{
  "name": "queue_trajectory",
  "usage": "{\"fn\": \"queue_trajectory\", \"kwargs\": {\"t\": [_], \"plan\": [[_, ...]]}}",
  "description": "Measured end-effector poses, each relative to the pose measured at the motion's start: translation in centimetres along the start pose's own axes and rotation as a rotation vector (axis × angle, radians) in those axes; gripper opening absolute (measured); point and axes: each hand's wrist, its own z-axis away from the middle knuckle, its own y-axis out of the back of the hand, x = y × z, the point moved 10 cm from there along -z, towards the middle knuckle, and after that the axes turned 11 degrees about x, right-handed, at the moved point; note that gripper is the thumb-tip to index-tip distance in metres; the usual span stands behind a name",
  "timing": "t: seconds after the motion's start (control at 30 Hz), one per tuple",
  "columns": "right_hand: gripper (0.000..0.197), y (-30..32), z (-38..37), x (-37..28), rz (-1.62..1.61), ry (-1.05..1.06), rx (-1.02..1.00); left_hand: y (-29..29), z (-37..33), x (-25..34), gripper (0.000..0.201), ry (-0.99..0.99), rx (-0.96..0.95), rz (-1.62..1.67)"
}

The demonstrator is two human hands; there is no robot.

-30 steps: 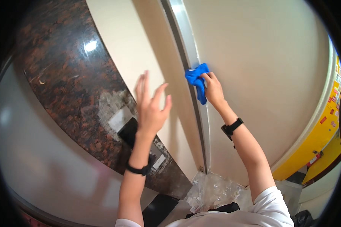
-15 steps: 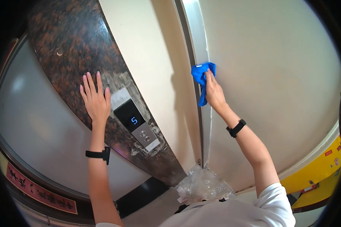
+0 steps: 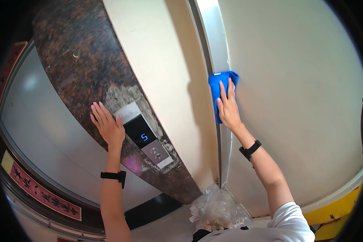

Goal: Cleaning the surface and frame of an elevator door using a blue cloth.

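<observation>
My left hand (image 3: 110, 127) lies flat on the dark brown speckled stone panel (image 3: 82, 38), with its fingers close together and nothing held. Right beside it is an elevator call panel (image 3: 145, 142) with a lit blue display and two round buttons. My right hand (image 3: 230, 111) presses a blue cloth (image 3: 218, 90) to a narrow metal strip (image 3: 214, 38) beside a cream wall. The fingers lie stretched over the cloth, and its lower end hangs below them along the strip.
A grey metal door (image 3: 56, 121) stands left of the stone. Between stone and strip runs a cream wall section (image 3: 157, 60). Down in the corner sits a clear plastic bag (image 3: 218, 207) with things in it. A red paper banner (image 3: 44, 191) is at lower left, something yellow (image 3: 334, 209) at lower right.
My left hand has slid down the stone, and its fingers have drawn together. My right hand has flattened over the cloth, which is spread out more. The view has shifted a little.
</observation>
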Motion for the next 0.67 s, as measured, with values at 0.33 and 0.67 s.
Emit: {"fn": "queue_trajectory", "kwargs": {"t": [0.33, 0.67], "plan": [[0.06, 0.0, -3.0, -0.8, 0.01, 0.116, 0.366, -0.1, 0.0, 0.7, 0.07, -0.011, 0.03, 0.057], [0.059, -0.5, 1.8, 1.4, 0.004, 0.13, 0.357, 0.3, -0.3, 1.1, 0.07, -0.023, 0.048, 0.034]]}}
